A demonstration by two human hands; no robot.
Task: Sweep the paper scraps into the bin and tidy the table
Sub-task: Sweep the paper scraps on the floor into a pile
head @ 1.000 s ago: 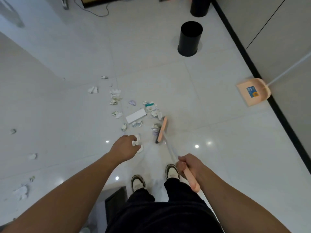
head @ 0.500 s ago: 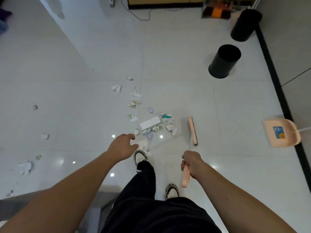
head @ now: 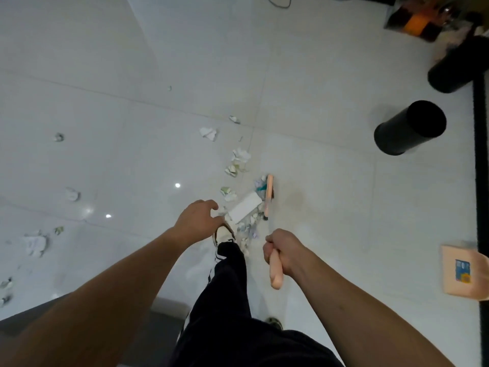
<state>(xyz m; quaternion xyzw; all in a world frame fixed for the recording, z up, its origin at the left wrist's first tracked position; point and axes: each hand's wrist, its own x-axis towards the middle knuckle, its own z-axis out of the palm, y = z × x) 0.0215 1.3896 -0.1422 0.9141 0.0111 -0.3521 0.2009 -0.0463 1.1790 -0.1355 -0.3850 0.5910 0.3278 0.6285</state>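
The right hand (head: 284, 251) grips the peach broom (head: 270, 193) handle, its head against paper scraps (head: 239, 161) on the floor (head: 330, 194); the left hand (head: 197, 221) hangs with fingers loosely curled, holding nothing.

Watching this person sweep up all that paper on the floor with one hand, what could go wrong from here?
The right hand alone grips the broom, so a stroke may scatter the paper scraps instead of gathering them. The forward shoe stands right beside the pile and could tread on pieces. The dustpan lies far to the right, and stray scraps on the left might get missed.
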